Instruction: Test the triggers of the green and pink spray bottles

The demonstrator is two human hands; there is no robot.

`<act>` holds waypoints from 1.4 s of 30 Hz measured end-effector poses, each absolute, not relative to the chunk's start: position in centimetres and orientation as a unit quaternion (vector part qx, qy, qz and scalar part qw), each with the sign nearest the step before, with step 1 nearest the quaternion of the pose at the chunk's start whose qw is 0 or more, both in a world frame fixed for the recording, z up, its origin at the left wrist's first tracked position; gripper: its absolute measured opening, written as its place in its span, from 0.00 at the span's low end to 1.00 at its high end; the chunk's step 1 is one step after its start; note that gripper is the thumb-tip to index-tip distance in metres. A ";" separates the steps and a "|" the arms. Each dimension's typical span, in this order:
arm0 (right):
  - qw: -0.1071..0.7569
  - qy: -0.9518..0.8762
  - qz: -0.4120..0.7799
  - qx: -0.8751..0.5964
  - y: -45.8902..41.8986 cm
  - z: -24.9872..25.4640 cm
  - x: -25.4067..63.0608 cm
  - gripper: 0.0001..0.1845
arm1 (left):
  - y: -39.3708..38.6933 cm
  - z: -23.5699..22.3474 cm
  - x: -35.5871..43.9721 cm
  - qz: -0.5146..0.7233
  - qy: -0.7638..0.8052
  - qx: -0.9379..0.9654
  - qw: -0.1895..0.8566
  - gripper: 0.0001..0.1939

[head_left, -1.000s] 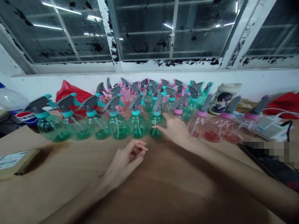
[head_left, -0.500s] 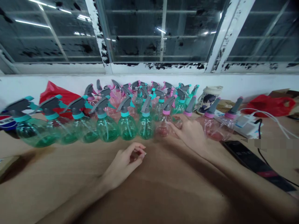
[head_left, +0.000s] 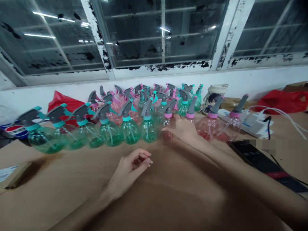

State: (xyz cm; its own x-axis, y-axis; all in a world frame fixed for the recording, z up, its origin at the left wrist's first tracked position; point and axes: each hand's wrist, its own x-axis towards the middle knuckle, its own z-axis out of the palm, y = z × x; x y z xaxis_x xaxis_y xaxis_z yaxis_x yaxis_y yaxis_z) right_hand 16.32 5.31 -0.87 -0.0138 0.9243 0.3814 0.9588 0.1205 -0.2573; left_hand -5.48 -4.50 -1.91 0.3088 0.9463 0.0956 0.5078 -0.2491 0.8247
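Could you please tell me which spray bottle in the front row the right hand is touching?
It's the pink-collared spray bottle under the right hand, directly beside the last teal-collared green bottle.

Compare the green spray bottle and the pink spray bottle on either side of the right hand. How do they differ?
The green spray bottle has a green-tinted body and teal collar; the pink spray bottle has a pink-tinted body and pink collar. The green bottle stands left of the right hand, the pink bottle right of it. Both have round clear plastic bodies and grey sprayer heads.
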 end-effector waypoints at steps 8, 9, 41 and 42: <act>0.180 -0.744 -0.018 -0.643 4.7 0.4 17.0 0.36 | -5.1 -1.4 -3.9 0.322 0.484 0.727 0.365 0.09; 0.179 -0.747 -0.017 -0.640 4.6 0.4 17.1 0.36 | -5.3 -1.3 -3.9 0.317 0.485 0.731 0.361 0.09; 0.281 -0.852 0.032 -0.440 -7.4 -2.4 14.0 0.36 | -4.8 1.3 -0.6 0.424 0.374 0.750 0.343 0.22; 0.286 -0.852 0.032 -0.438 -7.5 -2.6 13.8 0.38 | -4.7 1.1 -0.7 0.432 0.377 0.746 0.340 0.19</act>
State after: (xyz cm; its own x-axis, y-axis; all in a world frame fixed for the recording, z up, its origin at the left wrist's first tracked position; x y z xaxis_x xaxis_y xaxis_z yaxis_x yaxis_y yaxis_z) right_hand 13.77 -7.46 -2.62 -0.4523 0.7646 0.4592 0.7284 0.6138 -0.3045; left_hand -0.69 -4.74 1.13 0.3428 0.8556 0.3879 0.2681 -0.4849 0.8325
